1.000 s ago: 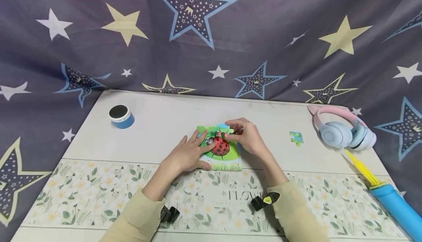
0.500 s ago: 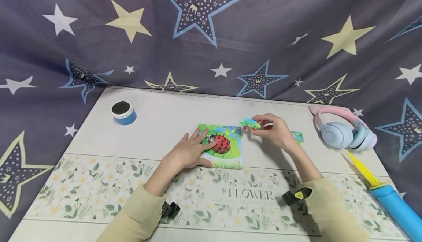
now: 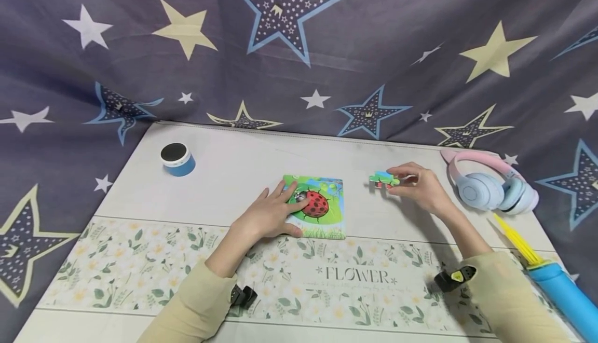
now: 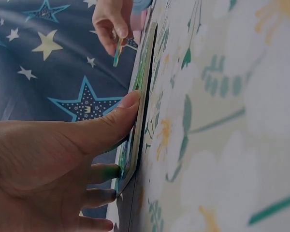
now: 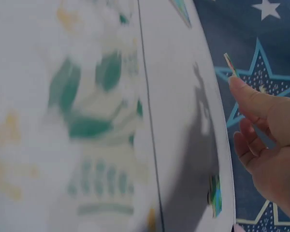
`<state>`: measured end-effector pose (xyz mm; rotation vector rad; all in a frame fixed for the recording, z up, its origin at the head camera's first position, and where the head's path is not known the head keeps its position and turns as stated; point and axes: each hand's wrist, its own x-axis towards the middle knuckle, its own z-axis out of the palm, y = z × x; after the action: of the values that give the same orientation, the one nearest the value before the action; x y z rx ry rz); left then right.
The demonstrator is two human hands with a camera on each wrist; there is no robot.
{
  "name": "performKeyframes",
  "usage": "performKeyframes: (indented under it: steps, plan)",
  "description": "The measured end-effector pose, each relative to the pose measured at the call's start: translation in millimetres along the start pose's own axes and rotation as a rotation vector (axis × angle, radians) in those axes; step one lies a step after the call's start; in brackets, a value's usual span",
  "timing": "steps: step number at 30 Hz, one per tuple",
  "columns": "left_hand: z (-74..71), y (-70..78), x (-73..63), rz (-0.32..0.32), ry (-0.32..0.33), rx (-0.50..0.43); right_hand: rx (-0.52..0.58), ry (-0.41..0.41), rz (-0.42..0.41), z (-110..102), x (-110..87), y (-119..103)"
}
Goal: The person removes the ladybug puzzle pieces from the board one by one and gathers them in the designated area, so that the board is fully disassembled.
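My left hand rests with fingers spread on the left part of a square ladybug puzzle board. In the left wrist view its thumb lies along the board's near edge. To the right of the board, my right hand pinches a puzzle piece in blue, green and red between thumb and fingers. That piece is raised over the table, its shadow apart from it in the right wrist view. Another puzzle piece lies flat on the table there; in the head view the right hand hides it.
Pink and blue headphones lie at the right, beside a blue tube with a yellow ribbed end. A small blue and white round speaker stands at the back left. A star-patterned curtain hangs behind the table.
My right hand has lifted the puzzle piece off the board and carried it right, over the spot of the loose piece. The left hand has stayed on the board.
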<state>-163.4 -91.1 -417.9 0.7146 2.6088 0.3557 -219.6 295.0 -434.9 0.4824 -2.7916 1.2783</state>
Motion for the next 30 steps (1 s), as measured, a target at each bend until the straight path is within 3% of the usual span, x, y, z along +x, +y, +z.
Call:
performKeyframes:
  steps: [11,30]
  plan:
    - [-0.1,2.0,-0.2,-0.002,0.008,-0.001,-0.170,-0.008,0.007,-17,-9.7,20]
    - [0.7,0.1,-1.2,-0.001,0.016,0.007,-0.281,-0.108,0.032,-23,-11.6,24]
